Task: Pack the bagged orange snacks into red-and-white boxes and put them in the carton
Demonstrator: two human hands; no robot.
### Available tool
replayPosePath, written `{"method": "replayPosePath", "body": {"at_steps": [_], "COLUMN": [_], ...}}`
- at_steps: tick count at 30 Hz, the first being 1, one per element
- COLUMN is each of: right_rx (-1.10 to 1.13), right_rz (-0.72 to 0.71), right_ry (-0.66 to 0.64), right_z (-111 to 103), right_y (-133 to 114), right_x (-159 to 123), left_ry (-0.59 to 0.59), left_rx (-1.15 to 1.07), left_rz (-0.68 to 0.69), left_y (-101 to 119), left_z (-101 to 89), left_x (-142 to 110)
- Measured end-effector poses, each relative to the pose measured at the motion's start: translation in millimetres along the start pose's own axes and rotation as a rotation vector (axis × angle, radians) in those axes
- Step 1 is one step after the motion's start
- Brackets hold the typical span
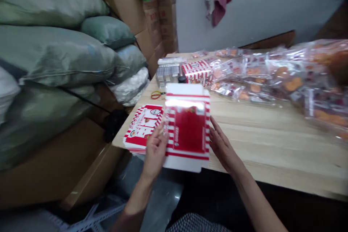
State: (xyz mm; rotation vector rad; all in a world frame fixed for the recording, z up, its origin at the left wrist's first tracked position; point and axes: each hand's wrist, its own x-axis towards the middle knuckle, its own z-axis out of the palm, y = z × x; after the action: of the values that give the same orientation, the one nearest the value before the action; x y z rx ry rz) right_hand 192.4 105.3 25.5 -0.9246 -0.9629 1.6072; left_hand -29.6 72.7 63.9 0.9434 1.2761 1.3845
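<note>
The left hand (154, 152) sits at the near left edge of a flat red-and-white striped carton sheet (187, 130), its fingers curled up against the sheet. Whether that grip pinches the card or only presses against it is hard to make out, because the fingers partly hide the edge. The right hand (224, 146) is open in a wide grip, with its straight fingers (216, 130) reaching the sheet's right edge.

The sheet lies between the hands, its long axis running away from the person, and its near end sticks out past the front edge of the pale wooden worktop (272, 145). Glare washes out the upper part of its print, so the wording can't be read.

Just left of the sheet and partly under the left hand is a stack of printed cartons (141, 128), also flat. Beyond them lie small scissors (157, 95) with yellow and red handles, a folded striped box (197, 72), and a pile of clear bags (272, 76) of orange food, blurred and cut off at the right. Grey-green sacks (49, 54) and cardboard boxes (160, 18) are heaped to the left.
</note>
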Motion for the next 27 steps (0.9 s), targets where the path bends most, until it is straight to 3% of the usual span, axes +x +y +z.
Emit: {"method": "replayPosePath", "body": {"at_steps": [3, 6, 9, 17, 19, 22, 27], "right_rx": [-0.009, -0.066, -0.086, -0.148, -0.118, 0.031, 0.158], "right_rz": [-0.025, -0.074, -0.077, -0.107, -0.103, 0.012, 0.138], "right_ry": [0.192, 0.351, 0.412, 0.46, 0.448, 0.438, 0.457], "right_z": [3.4, 2.6, -3.1, -18.7, -25.2, -40.5, -72.5], "right_y": [-14.9, -12.9, -6.5, 0.5, -0.2, -3.0, -6.7], "right_x": [-43.3, -69.1, -83.5, -110.8, -115.5, -121.3, -124.1], "left_ry": [-0.218, -0.284, -0.329, -0.487, -0.462, -0.415, -0.511], "left_rx": [-0.049, -0.002, 0.039, 0.09, 0.096, 0.065, 0.0], "left_rz": [-0.107, -0.108, -0.122, -0.113, -0.116, -0.152, -0.212], "left_y": [-29.4, -45.2, -48.4, -47.1, -51.7, -61.1, -74.8], "left_z": [39.7, 64.3, 76.5, 99.3, 104.5, 110.3, 122.0], "left_x": [-21.1, -39.3, -52.8, -81.7, -85.6, -87.9, -93.2]}}
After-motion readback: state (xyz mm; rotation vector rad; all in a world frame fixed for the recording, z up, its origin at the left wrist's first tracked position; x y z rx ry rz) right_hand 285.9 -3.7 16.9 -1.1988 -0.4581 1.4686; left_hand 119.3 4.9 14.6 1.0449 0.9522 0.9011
